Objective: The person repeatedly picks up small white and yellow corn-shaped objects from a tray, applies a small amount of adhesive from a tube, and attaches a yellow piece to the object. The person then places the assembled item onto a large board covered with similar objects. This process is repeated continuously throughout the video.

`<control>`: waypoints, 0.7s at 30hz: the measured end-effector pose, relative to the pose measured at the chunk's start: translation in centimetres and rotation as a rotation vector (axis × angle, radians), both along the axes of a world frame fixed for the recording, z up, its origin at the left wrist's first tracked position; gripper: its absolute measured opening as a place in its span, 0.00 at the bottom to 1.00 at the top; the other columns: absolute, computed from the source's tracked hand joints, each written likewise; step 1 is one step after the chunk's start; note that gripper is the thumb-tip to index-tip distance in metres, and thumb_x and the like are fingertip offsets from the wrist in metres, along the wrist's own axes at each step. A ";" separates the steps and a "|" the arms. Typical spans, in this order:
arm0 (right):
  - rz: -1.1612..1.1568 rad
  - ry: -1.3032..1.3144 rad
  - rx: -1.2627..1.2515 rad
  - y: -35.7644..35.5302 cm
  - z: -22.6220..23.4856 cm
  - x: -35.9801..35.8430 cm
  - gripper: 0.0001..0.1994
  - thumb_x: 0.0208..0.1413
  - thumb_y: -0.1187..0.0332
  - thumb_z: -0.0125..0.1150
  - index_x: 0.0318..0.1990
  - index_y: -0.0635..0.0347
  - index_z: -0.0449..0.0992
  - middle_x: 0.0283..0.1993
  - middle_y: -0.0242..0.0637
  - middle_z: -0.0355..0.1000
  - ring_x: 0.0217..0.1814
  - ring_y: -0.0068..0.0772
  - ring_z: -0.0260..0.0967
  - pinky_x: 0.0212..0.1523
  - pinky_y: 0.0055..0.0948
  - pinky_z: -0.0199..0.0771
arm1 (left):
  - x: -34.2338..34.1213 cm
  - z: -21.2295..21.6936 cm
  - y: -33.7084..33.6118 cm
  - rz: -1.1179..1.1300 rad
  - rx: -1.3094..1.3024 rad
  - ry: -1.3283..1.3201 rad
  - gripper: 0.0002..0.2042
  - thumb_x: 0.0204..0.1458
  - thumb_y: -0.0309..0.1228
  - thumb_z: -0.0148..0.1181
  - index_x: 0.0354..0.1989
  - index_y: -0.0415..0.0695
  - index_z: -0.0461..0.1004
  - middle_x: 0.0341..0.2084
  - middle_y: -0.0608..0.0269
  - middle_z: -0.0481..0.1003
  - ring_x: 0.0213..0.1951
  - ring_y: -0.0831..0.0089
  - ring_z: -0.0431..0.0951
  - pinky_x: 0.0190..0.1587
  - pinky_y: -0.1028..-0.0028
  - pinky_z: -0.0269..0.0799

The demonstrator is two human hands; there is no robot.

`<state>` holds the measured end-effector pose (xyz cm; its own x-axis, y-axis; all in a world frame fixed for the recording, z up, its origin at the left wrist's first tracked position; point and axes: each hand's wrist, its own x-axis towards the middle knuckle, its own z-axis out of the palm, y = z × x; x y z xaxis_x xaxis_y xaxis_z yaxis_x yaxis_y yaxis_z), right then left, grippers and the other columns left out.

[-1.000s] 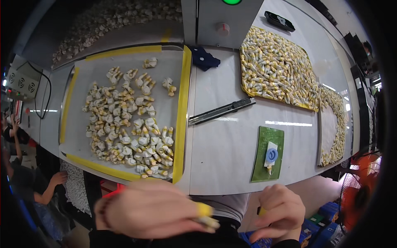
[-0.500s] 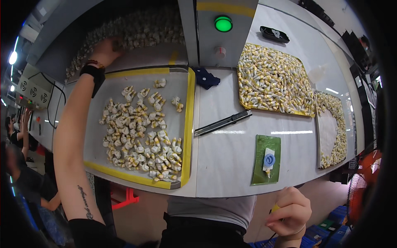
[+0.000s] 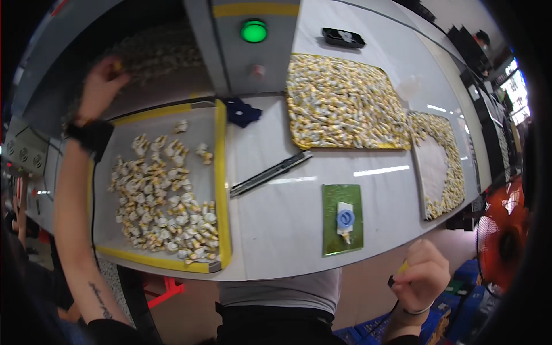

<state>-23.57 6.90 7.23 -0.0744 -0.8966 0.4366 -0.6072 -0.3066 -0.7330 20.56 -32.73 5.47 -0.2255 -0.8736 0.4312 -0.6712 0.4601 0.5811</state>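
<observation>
Left hand (image 3: 99,86) closed on yellow piece atop far heap (image 3: 155,54); right hand (image 3: 420,276) pinching small yellow piece (image 3: 403,267).

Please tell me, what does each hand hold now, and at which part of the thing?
The right hand pinches a small yellow piece between its fingertips; which part cannot be told. The left hand reaches into the far pile of small parts; any hold is hidden.

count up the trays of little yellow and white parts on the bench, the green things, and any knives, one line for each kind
Trays of small parts: 3, the yellow-edged tray, the middle tray, the right tray
Green things: 2, the round green light, the green mat
Utility knife: 1
Total: 6
</observation>
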 end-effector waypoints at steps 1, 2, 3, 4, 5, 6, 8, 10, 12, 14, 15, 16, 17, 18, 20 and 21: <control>0.058 0.104 0.054 -0.8 1.0 -0.9 0.07 0.39 0.71 0.67 0.24 0.59 0.73 0.23 0.31 0.65 0.25 0.29 0.61 0.25 0.24 0.59 | -0.8 1.1 2.3 -0.049 0.140 0.021 0.12 0.44 0.28 0.63 0.33 0.40 0.67 0.26 0.68 0.70 0.32 0.81 0.71 0.34 0.81 0.66; 0.074 0.238 0.116 -0.8 3.0 -1.8 0.07 0.40 0.78 0.66 0.28 0.61 0.75 0.28 0.33 0.68 0.29 0.30 0.65 0.28 0.24 0.63 | -3.7 2.0 4.2 -0.145 0.279 0.067 0.11 0.45 0.27 0.63 0.29 0.43 0.65 0.24 0.72 0.68 0.31 0.86 0.68 0.33 0.84 0.64; 0.021 0.367 0.106 -2.1 3.2 -2.6 0.07 0.38 0.77 0.65 0.27 0.61 0.74 0.27 0.34 0.68 0.28 0.32 0.65 0.27 0.25 0.63 | -5.9 2.9 7.5 -0.184 0.323 0.117 0.12 0.45 0.27 0.64 0.26 0.44 0.62 0.23 0.72 0.67 0.31 0.86 0.69 0.32 0.85 0.64; -0.016 0.487 0.091 -4.0 2.9 -3.2 0.07 0.37 0.77 0.65 0.26 0.62 0.73 0.27 0.35 0.67 0.27 0.34 0.65 0.27 0.26 0.63 | -7.7 3.9 11.3 -0.206 0.365 0.158 0.15 0.45 0.27 0.64 0.24 0.46 0.59 0.22 0.72 0.67 0.31 0.86 0.70 0.32 0.85 0.65; -0.037 0.533 0.119 -6.0 2.5 -3.8 0.07 0.38 0.77 0.64 0.27 0.62 0.73 0.27 0.36 0.68 0.28 0.36 0.66 0.28 0.27 0.64 | -9.1 4.7 14.8 -0.268 0.427 0.257 0.16 0.43 0.26 0.66 0.24 0.45 0.60 0.23 0.71 0.68 0.30 0.83 0.72 0.31 0.84 0.67; -0.046 0.571 0.136 -8.2 2.1 -4.5 0.07 0.40 0.76 0.64 0.29 0.62 0.73 0.28 0.38 0.68 0.29 0.38 0.66 0.29 0.29 0.65 | -10.0 5.6 18.4 -0.317 0.480 0.351 0.17 0.41 0.25 0.68 0.25 0.45 0.60 0.23 0.70 0.69 0.30 0.81 0.73 0.31 0.83 0.69; -0.035 0.630 0.118 -10.8 1.3 -7.2 0.07 0.42 0.75 0.62 0.30 0.62 0.72 0.29 0.40 0.69 0.32 0.42 0.67 0.32 0.33 0.66 | -11.5 4.2 22.0 -0.727 0.662 0.483 0.18 0.30 0.23 0.76 0.24 0.43 0.67 0.24 0.60 0.74 0.29 0.73 0.78 0.32 0.78 0.75; -0.041 0.652 0.236 -13.8 -0.4 -8.6 0.06 0.44 0.74 0.61 0.31 0.62 0.72 0.30 0.42 0.70 0.35 0.44 0.68 0.36 0.36 0.67 | -13.9 4.4 25.0 -1.083 0.833 0.232 0.13 0.38 0.27 0.72 0.30 0.40 0.73 0.25 0.60 0.75 0.27 0.73 0.78 0.30 0.79 0.73; -0.023 0.657 0.217 -16.1 -2.3 -9.8 0.06 0.45 0.74 0.60 0.31 0.63 0.72 0.31 0.43 0.70 0.35 0.45 0.68 0.37 0.36 0.67 | -15.3 2.4 28.6 -1.230 1.060 0.337 0.11 0.41 0.27 0.69 0.29 0.37 0.73 0.26 0.55 0.75 0.29 0.62 0.77 0.30 0.72 0.70; -0.012 0.633 0.252 -17.0 -3.0 -10.1 0.06 0.45 0.74 0.60 0.31 0.64 0.72 0.31 0.44 0.70 0.35 0.46 0.68 0.37 0.36 0.68 | -16.0 0.2 30.6 -1.227 1.143 0.349 0.12 0.40 0.30 0.70 0.27 0.38 0.72 0.25 0.55 0.75 0.27 0.64 0.77 0.29 0.73 0.70; -0.006 0.602 0.291 -17.3 -3.1 -10.1 0.06 0.45 0.74 0.60 0.31 0.64 0.72 0.31 0.44 0.70 0.35 0.46 0.68 0.37 0.35 0.68 | -16.5 -0.2 31.0 -1.185 1.129 0.333 0.11 0.42 0.28 0.68 0.27 0.37 0.72 0.25 0.55 0.74 0.28 0.64 0.77 0.29 0.73 0.70; -0.001 0.570 0.330 -17.4 -3.3 -10.1 0.06 0.45 0.74 0.60 0.31 0.64 0.72 0.31 0.45 0.70 0.35 0.46 0.68 0.37 0.35 0.68 | -16.7 -0.6 31.3 -1.145 1.114 0.316 0.10 0.43 0.27 0.67 0.27 0.37 0.72 0.25 0.55 0.74 0.28 0.64 0.77 0.29 0.73 0.70; -0.011 0.575 0.335 -17.3 -3.2 -10.2 0.06 0.45 0.74 0.60 0.30 0.64 0.71 0.31 0.44 0.70 0.34 0.46 0.68 0.36 0.36 0.68 | -16.6 -2.5 32.0 -1.102 1.074 0.332 0.10 0.42 0.30 0.69 0.28 0.40 0.75 0.25 0.64 0.75 0.25 0.74 0.76 0.29 0.79 0.71; -0.018 0.578 0.340 -17.3 -3.2 -10.1 0.06 0.45 0.74 0.60 0.30 0.64 0.71 0.30 0.44 0.70 0.34 0.47 0.68 0.36 0.36 0.68 | -16.8 -3.2 32.4 -1.032 1.050 0.429 0.09 0.44 0.31 0.68 0.31 0.40 0.77 0.27 0.66 0.74 0.25 0.74 0.75 0.29 0.79 0.70; -0.037 0.587 0.323 -17.2 -3.1 -10.1 0.05 0.46 0.75 0.59 0.31 0.65 0.72 0.29 0.43 0.71 0.32 0.42 0.69 0.35 0.33 0.68 | -17.3 -4.3 32.3 -1.026 0.977 0.508 0.10 0.44 0.29 0.67 0.35 0.41 0.78 0.30 0.63 0.73 0.28 0.75 0.75 0.30 0.80 0.70; -0.050 0.594 0.300 -16.9 -2.9 -10.1 0.05 0.46 0.76 0.59 0.31 0.65 0.72 0.28 0.41 0.71 0.31 0.37 0.70 0.33 0.29 0.68 | -17.8 -4.0 31.6 -1.051 0.944 0.481 0.12 0.34 0.18 0.71 0.31 0.41 0.80 0.32 0.55 0.74 0.31 0.72 0.78 0.34 0.80 0.74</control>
<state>-33.70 -10.01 4.34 0.0571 -0.9873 0.1482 -0.9423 -0.1023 -0.3188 2.79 -1.09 1.44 -0.9168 -0.3984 0.0278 0.0574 -0.0624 0.9964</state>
